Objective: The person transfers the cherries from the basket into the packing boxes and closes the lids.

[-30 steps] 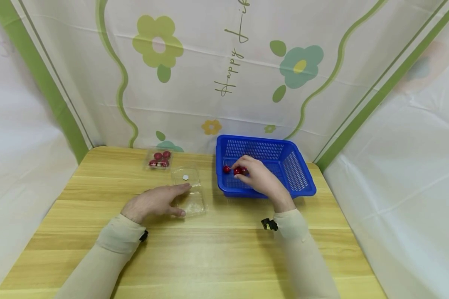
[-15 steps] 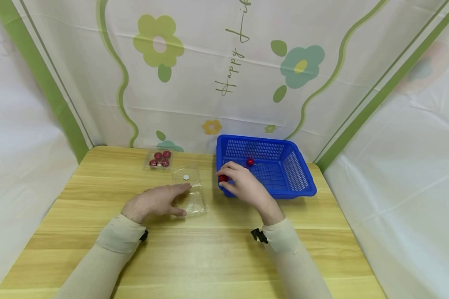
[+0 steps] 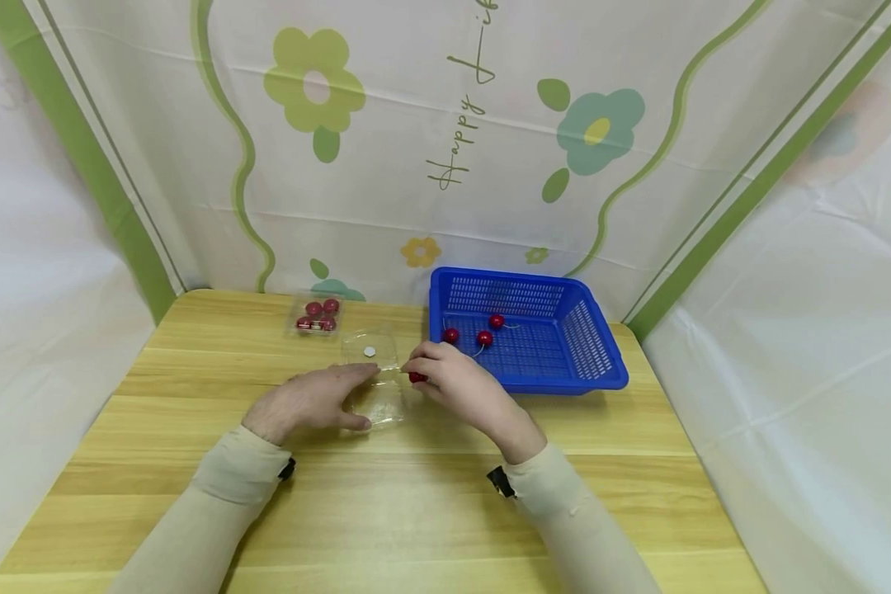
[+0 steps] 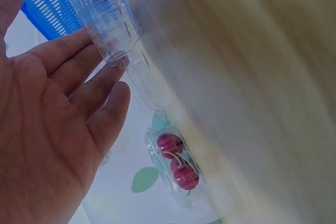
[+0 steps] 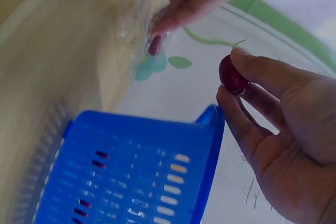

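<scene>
Pinched between thumb and fingertips of the right hand (image 3: pixel 453 384): one red cherry (image 3: pixel 417 377), just past the blue basket (image 3: pixel 594 346) and right beside the open clear box (image 3: pixel 377 388). Left hand (image 3: pixel 308 402) flat and relaxed, fingers straight, touching the box edge to keep it from sliding. Best to hold soft, no squashing, then lower into the clear box and let go gently. Small, round, shiny, dark red, with a thin stem. Three more cherries (image 3: pixel 484 337) in the basket; a shut box of cherries (image 3: pixel 316 316) farther back.
</scene>
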{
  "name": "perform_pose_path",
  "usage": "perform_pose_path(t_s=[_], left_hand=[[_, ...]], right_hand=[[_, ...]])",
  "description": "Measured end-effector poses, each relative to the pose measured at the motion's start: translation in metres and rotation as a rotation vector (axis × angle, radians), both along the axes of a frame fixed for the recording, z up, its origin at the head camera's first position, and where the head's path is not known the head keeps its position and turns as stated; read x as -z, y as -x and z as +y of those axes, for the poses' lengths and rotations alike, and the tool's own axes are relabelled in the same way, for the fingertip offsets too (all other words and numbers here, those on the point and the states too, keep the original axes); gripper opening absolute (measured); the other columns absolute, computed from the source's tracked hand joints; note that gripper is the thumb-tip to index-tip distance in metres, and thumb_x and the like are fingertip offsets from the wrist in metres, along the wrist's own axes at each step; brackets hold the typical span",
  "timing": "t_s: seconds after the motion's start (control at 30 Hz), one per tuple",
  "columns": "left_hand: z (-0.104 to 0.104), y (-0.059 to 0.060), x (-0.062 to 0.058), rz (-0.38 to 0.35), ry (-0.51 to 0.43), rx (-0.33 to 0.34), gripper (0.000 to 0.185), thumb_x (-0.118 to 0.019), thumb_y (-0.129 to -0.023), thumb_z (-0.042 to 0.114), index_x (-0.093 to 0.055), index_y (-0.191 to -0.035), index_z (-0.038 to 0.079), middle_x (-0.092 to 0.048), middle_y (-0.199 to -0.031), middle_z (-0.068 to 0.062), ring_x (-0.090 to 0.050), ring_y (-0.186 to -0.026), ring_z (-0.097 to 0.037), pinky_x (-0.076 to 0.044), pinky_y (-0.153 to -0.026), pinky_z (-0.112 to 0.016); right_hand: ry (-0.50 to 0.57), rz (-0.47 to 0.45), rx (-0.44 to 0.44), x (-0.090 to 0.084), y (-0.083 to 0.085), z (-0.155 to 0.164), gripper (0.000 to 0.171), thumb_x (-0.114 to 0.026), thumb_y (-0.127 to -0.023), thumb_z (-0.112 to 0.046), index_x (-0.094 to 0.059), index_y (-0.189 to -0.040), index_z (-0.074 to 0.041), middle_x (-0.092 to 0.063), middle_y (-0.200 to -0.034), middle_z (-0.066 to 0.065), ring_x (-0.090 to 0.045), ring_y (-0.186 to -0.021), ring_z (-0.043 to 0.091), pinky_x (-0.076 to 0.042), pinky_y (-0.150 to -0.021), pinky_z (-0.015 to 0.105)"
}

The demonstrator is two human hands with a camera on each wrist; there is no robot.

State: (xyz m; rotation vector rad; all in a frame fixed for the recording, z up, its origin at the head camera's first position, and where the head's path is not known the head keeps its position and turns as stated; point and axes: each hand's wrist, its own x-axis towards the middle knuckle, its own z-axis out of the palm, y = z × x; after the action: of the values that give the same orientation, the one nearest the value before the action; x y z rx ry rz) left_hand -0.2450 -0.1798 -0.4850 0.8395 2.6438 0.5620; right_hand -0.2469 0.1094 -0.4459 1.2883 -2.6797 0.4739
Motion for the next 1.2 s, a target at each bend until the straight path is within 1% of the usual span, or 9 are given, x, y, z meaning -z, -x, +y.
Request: perform_pose_path(t_s=[0.23,0.27,0.37,0.47,0.5,0.67,0.9,1.07,1.2], left_hand=[[0.0,-0.001,0.0,0.007,-0.003,-0.007,0.094,-0.093,-0.102,0.042,-0.05,-0.175,0.001,-0.053,-0.181,-0.025,-0.053,-0.166,-0.052,-0.048,-0.137,-0.068],[0.0,-0.001,0.001,0.008,-0.004,-0.006,0.093,-0.093,-0.103,0.042,-0.05,-0.175,0.001,-0.053,-0.181,-0.025,-0.054,-0.166,-0.052,-0.048,-0.137,-0.068],[-0.001,0.0,0.001,0.009,-0.004,-0.005,0.093,-0.093,-0.103,0.042,-0.051,-0.174,0.002,-0.054,-0.18,-0.024,-0.055,-0.165,-0.052,-0.049,-0.136,-0.068],[-0.001,0.0,0.001,0.01,-0.002,-0.002,0.093,-0.093,-0.103,0.043,-0.051,-0.175,0.002,-0.054,-0.18,-0.024,-0.055,-0.165,-0.051,-0.05,-0.135,-0.068],[-0.001,0.0,0.001,0.01,-0.001,-0.001,0.093,-0.093,-0.103,0.043,-0.051,-0.174,0.002,-0.055,-0.18,-0.024,-0.056,-0.165,-0.051,-0.05,-0.135,-0.068],[-0.001,0.001,0.002,0.012,-0.005,0.003,0.093,-0.093,-0.102,0.043,-0.051,-0.174,0.001,-0.056,-0.179,-0.025,-0.058,-0.163,-0.051,-0.051,-0.134,-0.067],[-0.001,0.001,0.001,0.009,-0.009,0.003,0.093,-0.094,-0.101,0.042,-0.052,-0.173,0.002,-0.058,-0.177,-0.023,-0.059,-0.162,-0.05,-0.051,-0.135,-0.067],[-0.001,0.001,0.002,0.005,-0.008,0.002,0.093,-0.094,-0.101,0.042,-0.051,-0.173,0.002,-0.057,-0.178,-0.023,-0.058,-0.163,-0.05,-0.05,-0.136,-0.067],[-0.001,0.001,0.001,0.01,-0.011,0.004,0.093,-0.094,-0.101,0.042,-0.052,-0.173,0.001,-0.057,-0.178,-0.024,-0.057,-0.164,-0.05,-0.049,-0.137,-0.067]], right_hand=[[-0.039,0.067,-0.068,0.015,-0.006,-0.01,0.019,-0.082,-0.11,-0.009,-0.086,-0.129,-0.007,-0.082,-0.131,0.008,-0.077,-0.123,0.027,-0.068,-0.112,0.037],[-0.035,0.081,-0.081,0.032,0.003,-0.009,0.02,-0.08,-0.114,-0.014,-0.086,-0.132,-0.01,-0.081,-0.134,0.005,-0.076,-0.126,0.024,-0.067,-0.115,0.034],[-0.078,0.072,-0.09,0.037,0.001,-0.013,0.02,-0.078,-0.115,-0.014,-0.086,-0.133,-0.01,-0.081,-0.137,0.005,-0.076,-0.13,0.024,-0.065,-0.118,0.032],[-0.134,0.073,-0.081,0.038,-0.002,-0.019,0.02,-0.079,-0.115,-0.016,-0.087,-0.133,-0.012,-0.082,-0.138,0.003,-0.076,-0.129,0.022,-0.065,-0.117,0.03],[-0.165,0.066,-0.074,0.024,-0.012,-0.023,0.019,-0.081,-0.112,-0.012,-0.087,-0.13,-0.01,-0.083,-0.135,0.006,-0.077,-0.126,0.024,-0.067,-0.114,0.031],[-0.261,0.093,-0.054,0.027,-0.016,-0.03,0.019,-0.083,-0.11,-0.015,-0.088,-0.128,-0.015,-0.083,-0.133,0.001,-0.078,-0.121,0.02,-0.066,-0.11,0.029],[-0.364,0.145,-0.066,0.032,-0.019,-0.035,0.025,-0.079,-0.11,-0.011,-0.088,-0.131,-0.021,-0.083,-0.135,-0.003,-0.078,-0.123,0.016,-0.065,-0.11,0.025],[-0.437,0.137,-0.058,0.036,-0.02,-0.038,0.03,-0.075,-0.112,-0.012,-0.086,-0.138,-0.022,-0.084,-0.14,-0.004,-0.078,-0.127,0.015,-0.065,-0.112,0.025],[-0.49,0.128,-0.051,0.041,-0.017,-0.04,0.03,-0.072,-0.114,-0.014,-0.086,-0.139,-0.025,-0.085,-0.142,-0.007,-0.078,-0.131,0.014,-0.064,-0.116,0.025]])
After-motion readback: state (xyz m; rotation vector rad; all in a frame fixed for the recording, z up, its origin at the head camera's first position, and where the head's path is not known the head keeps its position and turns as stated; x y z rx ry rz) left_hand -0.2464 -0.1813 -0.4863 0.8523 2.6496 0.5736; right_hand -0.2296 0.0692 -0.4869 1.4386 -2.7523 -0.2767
